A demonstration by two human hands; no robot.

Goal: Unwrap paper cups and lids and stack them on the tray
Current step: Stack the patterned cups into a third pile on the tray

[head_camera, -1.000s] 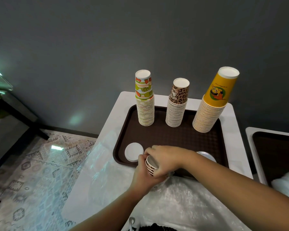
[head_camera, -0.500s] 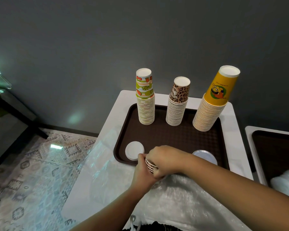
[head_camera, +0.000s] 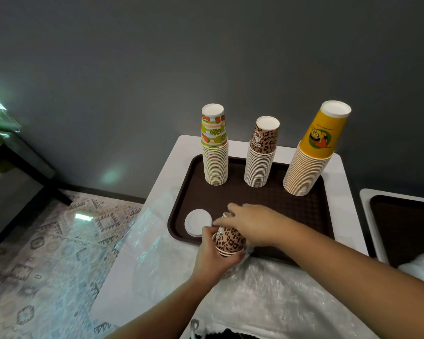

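At the tray's (head_camera: 304, 216) near edge, left hand (head_camera: 212, 258) grips a short upside-down leopard cup stack (head_camera: 229, 242); right hand (head_camera: 252, 225) rests on top, fingers straight. White lid (head_camera: 196, 225) just left; three cup stacks behind.

- The room is sitting in dim, even light, and the wall (head_camera: 206, 57) is reading flat grey.
- Green-white glare is blooming far left of the tray (head_camera: 291, 199), with a soft spot on the wall low down on that side.
- A bright patch is shining on the glossy floor (head_camera: 59, 241) left of the tray.
- The plastic wrap (head_camera: 267, 289) nearer than the tray is glinting faintly.
- Wide-angle bending is tilting the cup stacks (head_camera: 260, 152) outward.
- The right hand (head_camera: 252, 223) is showing blur at its fingertips.
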